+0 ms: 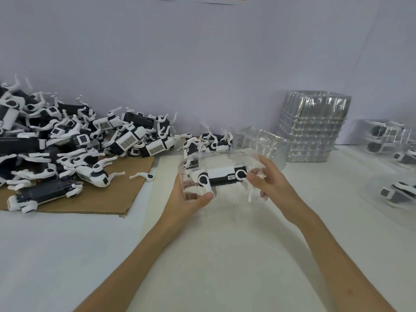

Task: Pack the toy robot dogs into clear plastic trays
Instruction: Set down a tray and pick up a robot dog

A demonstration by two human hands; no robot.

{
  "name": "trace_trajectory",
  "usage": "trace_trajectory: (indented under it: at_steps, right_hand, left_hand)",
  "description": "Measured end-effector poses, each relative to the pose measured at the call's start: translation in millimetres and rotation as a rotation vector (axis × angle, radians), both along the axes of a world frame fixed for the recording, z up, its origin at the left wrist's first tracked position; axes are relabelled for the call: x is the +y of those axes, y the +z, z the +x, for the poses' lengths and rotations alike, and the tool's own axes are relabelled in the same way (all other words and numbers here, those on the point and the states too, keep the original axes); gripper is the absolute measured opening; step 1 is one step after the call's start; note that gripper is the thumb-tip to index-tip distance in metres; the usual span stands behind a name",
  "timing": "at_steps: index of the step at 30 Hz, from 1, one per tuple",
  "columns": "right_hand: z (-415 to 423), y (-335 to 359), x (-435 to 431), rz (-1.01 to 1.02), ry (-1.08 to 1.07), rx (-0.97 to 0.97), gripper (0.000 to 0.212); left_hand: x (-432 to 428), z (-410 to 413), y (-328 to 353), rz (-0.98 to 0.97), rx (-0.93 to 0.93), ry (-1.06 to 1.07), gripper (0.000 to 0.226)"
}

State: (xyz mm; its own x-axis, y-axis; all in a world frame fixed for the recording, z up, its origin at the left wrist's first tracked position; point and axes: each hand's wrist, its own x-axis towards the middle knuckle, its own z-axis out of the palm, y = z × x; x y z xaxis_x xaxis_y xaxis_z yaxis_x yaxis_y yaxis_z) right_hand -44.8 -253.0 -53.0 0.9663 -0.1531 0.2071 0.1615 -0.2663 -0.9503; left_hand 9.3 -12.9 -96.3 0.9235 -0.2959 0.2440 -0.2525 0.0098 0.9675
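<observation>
Toy robot dog [221, 176] lies on its side inside the clear tray [225, 156], over the middle of the table [202, 255]. The left hand [191, 199] grips the tray's near-left corner and the right hand [270, 179] wraps its right end. The thin white legs could catch the rim and snap if forced; one detached leg [141, 176] lies at the edge of the cardboard [108, 199]. There is one dog in hand, a pile [67, 143] too tangled to count, one loose tray [261, 140], one stack of empty trays [315, 124] and several blurred packed trays [394, 154].

white table [67, 255] carries a cardboard sheet [126, 194], stacked clear trays [313, 131] and packed trays [396, 192].
</observation>
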Motion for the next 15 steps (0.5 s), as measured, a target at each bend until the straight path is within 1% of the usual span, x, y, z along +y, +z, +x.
trace_trajectory:
  at_steps: [3, 7, 10, 13, 15]
  right_hand:
    - [0.9, -0.8, -0.3, 0.034, -0.026, -0.031, 0.068]
    - [0.8, -0.5, 0.1, 0.026, -0.076, -0.061, 0.055]
    - [0.9, -0.1, 3.7, 0.01, -0.142, -0.094, 0.06]
    - [0.9, -0.6, 7.0, -0.012, -0.206, -0.123, 0.063]
    - [0.6, -2.0, 9.6, -0.027, -0.229, -0.134, 0.06]
  left_hand:
    - [-1.1, 2.5, -3.2, 0.012, -0.018, 0.027, 0.095]
    - [-2.6, 5.2, -6.9, 0.045, -0.048, 0.057, 0.097]
    - [-4.3, 6.4, -8.7, 0.043, -0.041, 0.073, 0.101]
    - [-3.7, 6.3, -8.4, 0.03, -0.058, 0.101, 0.092]
    - [-2.5, 5.8, -6.8, 0.028, -0.059, 0.104, 0.095]
